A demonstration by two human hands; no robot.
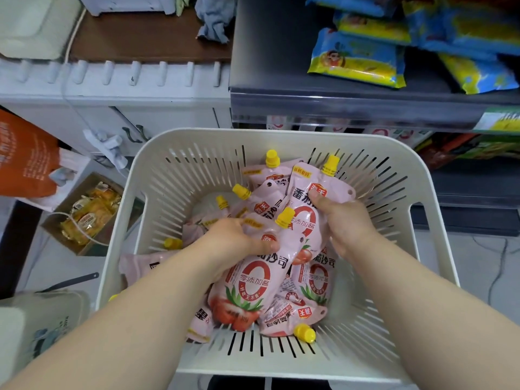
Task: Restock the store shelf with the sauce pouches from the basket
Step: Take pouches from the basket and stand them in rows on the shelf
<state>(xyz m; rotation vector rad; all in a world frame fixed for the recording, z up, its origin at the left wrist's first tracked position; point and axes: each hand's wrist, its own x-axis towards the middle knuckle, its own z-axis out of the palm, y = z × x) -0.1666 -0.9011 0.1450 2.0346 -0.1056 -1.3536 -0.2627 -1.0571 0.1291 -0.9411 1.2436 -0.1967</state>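
Basket (132, 209): white slotted plastic, open top, rounded corners, standing just in front of the shelf.
Pouches (284, 313): pink sauce pouches with yellow screw caps, a red ring and tomato picture on the front, piled loosely in the middle and toward the far wall of the basket, lying at mixed angles.
Lower pouch (250, 288): tilted, cap pointing to the far right, gripped at its neck.
Upper pouch (312, 220): nearly upright, cap toward the far wall, gripped at its right edge.
Shelf (365, 108): grey, beyond the basket's far right corner; more pink pouches show dimly under its clear front lip.
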